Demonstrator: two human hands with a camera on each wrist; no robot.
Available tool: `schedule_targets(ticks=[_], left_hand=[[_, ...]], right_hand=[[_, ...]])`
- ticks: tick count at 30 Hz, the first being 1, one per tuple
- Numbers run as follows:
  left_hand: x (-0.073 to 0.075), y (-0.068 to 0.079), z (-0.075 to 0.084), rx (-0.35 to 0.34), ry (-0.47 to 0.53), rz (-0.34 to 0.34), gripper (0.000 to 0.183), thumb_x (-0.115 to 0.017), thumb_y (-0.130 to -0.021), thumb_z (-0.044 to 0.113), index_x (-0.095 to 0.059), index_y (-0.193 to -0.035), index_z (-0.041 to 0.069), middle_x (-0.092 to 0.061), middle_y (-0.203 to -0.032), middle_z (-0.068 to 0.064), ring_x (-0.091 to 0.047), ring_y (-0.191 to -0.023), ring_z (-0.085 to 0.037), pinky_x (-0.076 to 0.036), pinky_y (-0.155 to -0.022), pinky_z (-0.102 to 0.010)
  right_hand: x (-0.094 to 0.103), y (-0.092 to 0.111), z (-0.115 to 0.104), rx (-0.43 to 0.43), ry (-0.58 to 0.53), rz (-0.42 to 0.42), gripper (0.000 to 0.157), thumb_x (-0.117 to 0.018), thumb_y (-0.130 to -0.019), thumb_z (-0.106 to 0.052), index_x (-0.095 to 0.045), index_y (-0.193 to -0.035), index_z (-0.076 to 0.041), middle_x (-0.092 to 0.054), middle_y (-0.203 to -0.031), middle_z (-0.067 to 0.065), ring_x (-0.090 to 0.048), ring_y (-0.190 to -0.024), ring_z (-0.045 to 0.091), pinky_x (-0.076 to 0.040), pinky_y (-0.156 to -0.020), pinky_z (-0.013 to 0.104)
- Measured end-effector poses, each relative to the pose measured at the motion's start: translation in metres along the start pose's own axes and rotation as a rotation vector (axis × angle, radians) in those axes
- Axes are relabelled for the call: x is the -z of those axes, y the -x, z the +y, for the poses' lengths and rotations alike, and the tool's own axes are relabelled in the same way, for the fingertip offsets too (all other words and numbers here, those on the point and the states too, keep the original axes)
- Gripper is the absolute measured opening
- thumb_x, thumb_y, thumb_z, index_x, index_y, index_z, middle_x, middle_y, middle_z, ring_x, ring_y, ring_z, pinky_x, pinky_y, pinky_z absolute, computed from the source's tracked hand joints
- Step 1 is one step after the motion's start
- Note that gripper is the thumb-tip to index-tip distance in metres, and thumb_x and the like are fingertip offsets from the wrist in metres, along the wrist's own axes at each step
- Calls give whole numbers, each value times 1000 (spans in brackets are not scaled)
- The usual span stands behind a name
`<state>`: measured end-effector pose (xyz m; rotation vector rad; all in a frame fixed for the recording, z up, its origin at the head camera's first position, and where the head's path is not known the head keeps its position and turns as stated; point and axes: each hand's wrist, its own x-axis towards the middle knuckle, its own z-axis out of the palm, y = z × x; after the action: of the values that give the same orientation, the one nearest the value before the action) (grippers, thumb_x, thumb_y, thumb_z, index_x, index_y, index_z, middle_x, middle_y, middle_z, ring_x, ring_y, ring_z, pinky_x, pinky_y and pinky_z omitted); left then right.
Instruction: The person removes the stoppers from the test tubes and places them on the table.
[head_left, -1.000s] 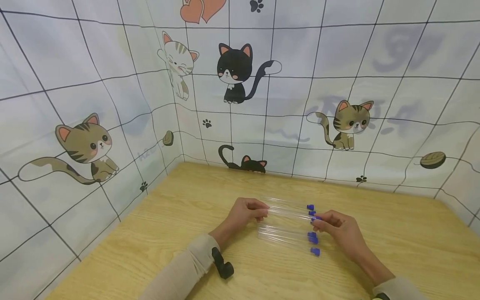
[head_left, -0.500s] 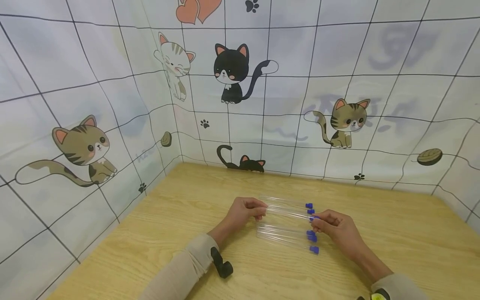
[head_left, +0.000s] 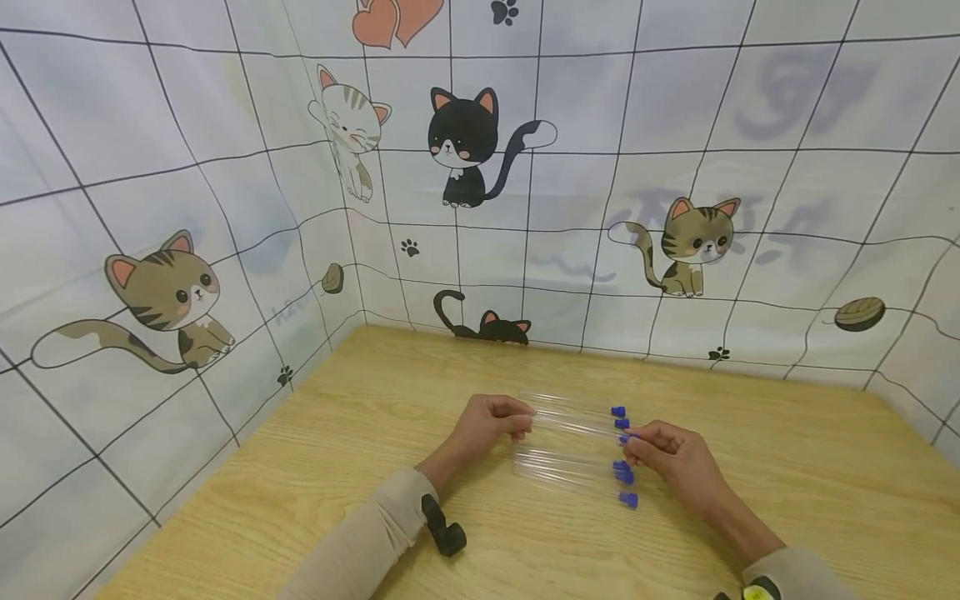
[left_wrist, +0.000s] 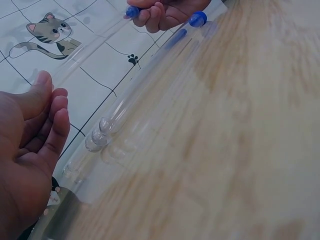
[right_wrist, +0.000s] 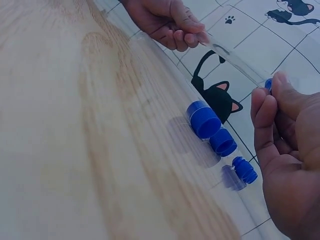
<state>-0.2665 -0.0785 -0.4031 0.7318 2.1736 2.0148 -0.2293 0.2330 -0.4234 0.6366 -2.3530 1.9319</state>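
A clear test tube [head_left: 577, 426] with a blue cap [left_wrist: 132, 12] is stretched level between both hands, raised off the table. My left hand [head_left: 483, 427] pinches its rounded end between thumb and fingers. At the other end my right hand [head_left: 678, 462] pinches the blue cap, which its fingertips partly cover. In the right wrist view the cap shows as a sliver of blue between thumb and forefinger. Several more capped tubes [head_left: 562, 467] lie side by side on the table, some behind the held one and some in front, their blue caps [right_wrist: 204, 120] all toward the right.
The pale wood-grain table [head_left: 360, 400] runs back to a white sheet [head_left: 570, 192] printed with cats and a black grid, which hangs behind and at the left. A black strap end [head_left: 444, 527] sticks out from the left sleeve [head_left: 367, 533].
The head view has shifted very slightly since the first frame. Both hands keep the same grip on the tube, and the other tubes lie where they were.
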Motion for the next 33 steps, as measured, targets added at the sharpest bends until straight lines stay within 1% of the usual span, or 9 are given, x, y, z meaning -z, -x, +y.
schedule_targets(ticks=[5,8,17,21,26,33], left_hand=[[0,-1,-2,-6,7,-6,18,-66,-88,2,-68,-101,-10,-69,-81,-10,-60,-68,-21,-52,-70,-45],[0,-1,-4,-5,15,-7,18,-66,-89,2,-68,-101,-10,-70,-81,-8,-60,-68,-22,-53,-69,-43],[0,-2,-5,-14,27,-19,20,-65,-89,1,-66,-104,-13,-70,-82,-12,-61,-68,-19,-53,-69,-40],[0,-1,-5,-13,25,-17,19,-65,-89,1,-67,-103,-12,-70,-82,-12,-61,-68,-19,-53,-70,-43],[-1,0,-2,-18,10,-8,20,-66,-89,1,-66,-103,-14,-70,-82,-14,-61,-67,-20,-53,-71,-48],[-4,0,0,-32,-9,-8,21,-66,-89,2,-65,-103,-14,-69,-84,-16,-61,-69,-23,-51,-74,-54]], right_hand=[[1,0,2,9,6,-1,26,-60,-95,-14,-60,-104,12,-64,-93,27,-66,-82,20,-53,-76,32],[1,0,3,12,7,-1,27,-60,-95,-13,-60,-104,12,-63,-93,28,-66,-82,20,-54,-76,32],[1,0,7,7,-11,0,27,-59,-96,-12,-59,-106,13,-62,-95,31,-65,-82,17,-54,-75,31],[1,0,8,7,8,10,26,-60,-95,-13,-61,-105,11,-64,-92,28,-65,-81,18,-54,-75,31],[0,0,6,7,61,51,26,-64,-93,-16,-63,-103,8,-66,-89,23,-66,-79,20,-54,-72,31],[-1,0,6,0,69,86,25,-64,-93,-17,-63,-99,8,-66,-89,26,-66,-78,24,-54,-71,32]])
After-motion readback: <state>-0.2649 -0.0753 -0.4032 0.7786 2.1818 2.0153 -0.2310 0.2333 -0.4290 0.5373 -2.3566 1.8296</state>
